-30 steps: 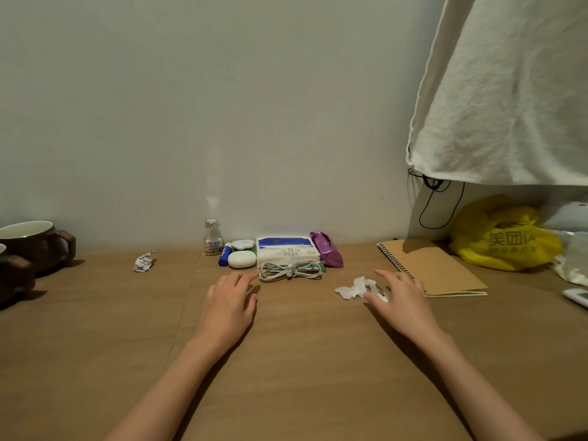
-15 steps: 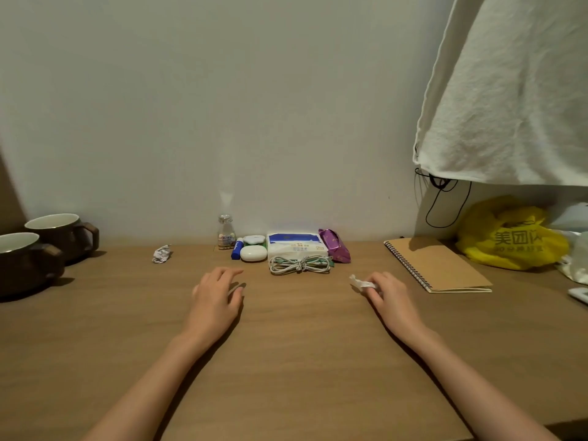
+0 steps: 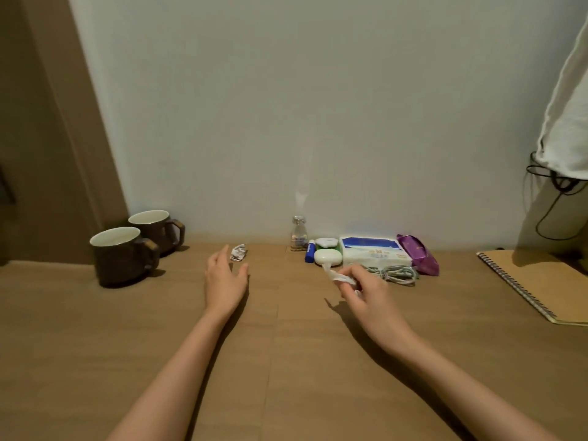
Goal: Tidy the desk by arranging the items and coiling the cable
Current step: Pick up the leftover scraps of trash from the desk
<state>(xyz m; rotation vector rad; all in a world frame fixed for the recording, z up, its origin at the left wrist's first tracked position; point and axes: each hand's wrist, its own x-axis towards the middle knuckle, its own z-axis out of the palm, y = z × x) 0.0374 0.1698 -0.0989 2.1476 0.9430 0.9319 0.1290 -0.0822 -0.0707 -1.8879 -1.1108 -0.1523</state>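
My right hand (image 3: 362, 288) is lifted off the desk, pinching a crumpled white tissue (image 3: 337, 276). My left hand (image 3: 224, 278) is open, fingers spread, just short of a small crumpled paper scrap (image 3: 238, 252) near the wall. The coiled, tied cable (image 3: 396, 274) lies in front of a tissue pack (image 3: 372, 253). Along the wall sit a small glass bottle (image 3: 298, 233), a blue tube (image 3: 309, 251), a white oval case (image 3: 327, 257) and a purple pouch (image 3: 418, 254).
Two dark brown mugs (image 3: 122, 261) stand at the back left beside a wooden panel. A spiral notebook (image 3: 541, 281) lies at the right. A white cloth (image 3: 569, 122) hangs at the upper right with a black cord (image 3: 550, 198) below it.
My view has swung left. My right hand gathered the tissue off the desk and lifted it. My left hand reached forward and left, close to the paper scrap.
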